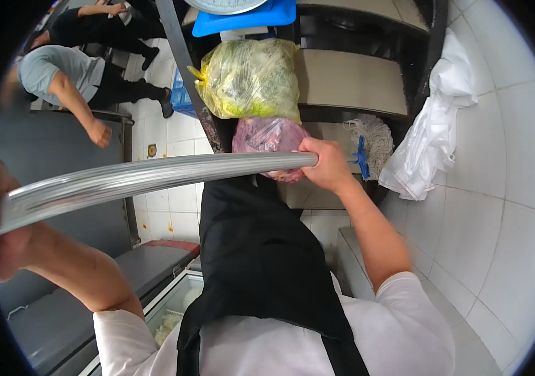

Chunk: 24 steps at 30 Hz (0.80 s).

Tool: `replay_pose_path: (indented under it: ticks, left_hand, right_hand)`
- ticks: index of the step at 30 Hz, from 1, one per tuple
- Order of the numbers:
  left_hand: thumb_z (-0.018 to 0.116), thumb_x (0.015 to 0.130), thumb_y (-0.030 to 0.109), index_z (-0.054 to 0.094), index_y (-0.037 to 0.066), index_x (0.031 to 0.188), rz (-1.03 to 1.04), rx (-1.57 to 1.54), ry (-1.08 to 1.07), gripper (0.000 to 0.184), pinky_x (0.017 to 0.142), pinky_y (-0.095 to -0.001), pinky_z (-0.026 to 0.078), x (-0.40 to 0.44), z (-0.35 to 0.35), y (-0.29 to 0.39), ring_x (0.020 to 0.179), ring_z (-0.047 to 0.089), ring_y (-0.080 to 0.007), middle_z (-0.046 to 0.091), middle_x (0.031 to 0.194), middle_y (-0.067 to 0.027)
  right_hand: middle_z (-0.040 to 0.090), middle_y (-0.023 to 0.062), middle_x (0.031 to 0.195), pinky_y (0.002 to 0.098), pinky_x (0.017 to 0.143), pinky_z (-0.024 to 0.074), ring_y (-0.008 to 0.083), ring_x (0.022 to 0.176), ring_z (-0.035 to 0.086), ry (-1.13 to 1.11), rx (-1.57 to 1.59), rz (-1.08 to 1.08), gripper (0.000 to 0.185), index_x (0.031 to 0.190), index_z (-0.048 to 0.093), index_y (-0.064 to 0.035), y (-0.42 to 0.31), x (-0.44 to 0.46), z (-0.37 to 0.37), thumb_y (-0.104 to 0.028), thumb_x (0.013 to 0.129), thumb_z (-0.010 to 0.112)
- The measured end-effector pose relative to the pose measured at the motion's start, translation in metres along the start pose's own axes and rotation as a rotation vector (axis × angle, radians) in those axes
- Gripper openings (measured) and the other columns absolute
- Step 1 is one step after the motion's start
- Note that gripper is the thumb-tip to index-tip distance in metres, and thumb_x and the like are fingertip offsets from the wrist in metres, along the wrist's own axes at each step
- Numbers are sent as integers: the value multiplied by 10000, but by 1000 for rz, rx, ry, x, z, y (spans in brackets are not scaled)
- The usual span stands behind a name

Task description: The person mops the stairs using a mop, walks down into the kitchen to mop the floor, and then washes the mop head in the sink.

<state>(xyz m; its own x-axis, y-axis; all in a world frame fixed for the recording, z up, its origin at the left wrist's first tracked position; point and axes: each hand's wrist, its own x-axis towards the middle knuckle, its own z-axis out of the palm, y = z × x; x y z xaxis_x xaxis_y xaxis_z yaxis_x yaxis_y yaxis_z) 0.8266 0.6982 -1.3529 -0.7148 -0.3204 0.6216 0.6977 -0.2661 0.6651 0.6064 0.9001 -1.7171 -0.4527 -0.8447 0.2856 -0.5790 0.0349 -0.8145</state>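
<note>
A long, shiny, ribbed metal mop handle (154, 177) crosses in front of me. My left hand (7, 219) is closed round its near end at the far left, partly cut by the dark lens edge. Farther along, my right hand (329, 165) grips the handle with its fingers wrapped round it. Beyond that hand are the blue clamp and white strings of the mop head (377, 147), low by the dark rack. Behind the handle lies a pinkish-purple bag (270, 135), partly covered by it. Above that rests a yellow knotted bag (251, 78) with green contents.
A scale on a blue base (245, 19) stands on the dark-framed rack (352, 81). White sacks (433, 119) hang along the tiled wall (499, 144). Two people, one in a grey-blue shirt (67, 72), are at upper left. A glass-topped chest (176, 301) is at lower left.
</note>
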Motion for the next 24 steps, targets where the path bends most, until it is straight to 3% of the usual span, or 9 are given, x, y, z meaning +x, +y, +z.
replay_pose_path:
  ticks: [5,8,10,11,12,16,20,22,24]
  left_hand:
    - [556,930,428,617,107,824,-231,76,-190,343,400,-216,352,-3,19,33,385,431,-81,509,513,37]
    - [558,933,453,668,105,921,-174,70,-115,364,404,-222,357,-17,52,37,391,443,-96,493,487,31]
    - [709,802,228,599,119,634,-429,63,-83,228,387,-199,401,-51,2,170,334,446,-84,486,429,17]
    - [784,736,116,564,126,491,-554,57,-64,330,379,-187,424,-67,-23,236,306,448,-78,482,399,11]
    - [776,743,117,567,125,498,-533,96,-44,322,387,-188,428,-66,-11,233,318,460,-78,491,408,12]
    - [744,770,117,578,120,528,-421,193,-31,293,422,-189,444,-70,37,133,364,506,-75,524,444,16]
    - [711,796,118,590,115,558,-600,274,-68,267,456,-190,461,-82,74,18,411,553,-73,558,480,20]
    - [745,838,217,629,85,742,-155,487,284,201,461,-215,481,-101,119,-82,478,588,-86,579,546,10]
    - [743,847,257,624,83,813,-260,468,47,213,467,-232,491,-109,98,-88,511,602,-91,587,578,0]
  right_hand:
    - [607,152,661,400,562,466,356,637,612,11,7,89,155,731,597,-55,-22,-38,-5,-146,778,713]
    - [590,146,642,401,549,454,348,610,601,45,100,15,187,710,575,-53,-42,-71,-1,-152,801,705]
    - [598,135,649,429,556,452,356,623,599,-8,99,48,217,699,565,-65,-57,-83,2,-196,809,699]
    - [605,124,657,456,564,450,365,637,598,-62,104,106,249,688,556,-77,-62,-92,6,-241,816,693]
    - [605,124,657,456,564,450,365,637,598,-60,110,112,249,688,556,-77,-66,-102,11,-241,816,693]
    - [587,125,638,459,562,443,368,632,591,-93,135,98,274,682,533,-74,-50,-128,35,-247,824,689]
    - [596,120,659,410,572,452,323,630,601,-4,192,221,214,728,580,-58,-10,-148,62,-204,811,713]
    - [607,99,683,348,603,464,252,646,600,133,189,401,172,766,613,-41,15,-162,87,-159,798,734]
    - [602,99,686,352,611,461,251,658,593,165,241,364,180,757,607,-35,-7,-152,84,-155,797,735]
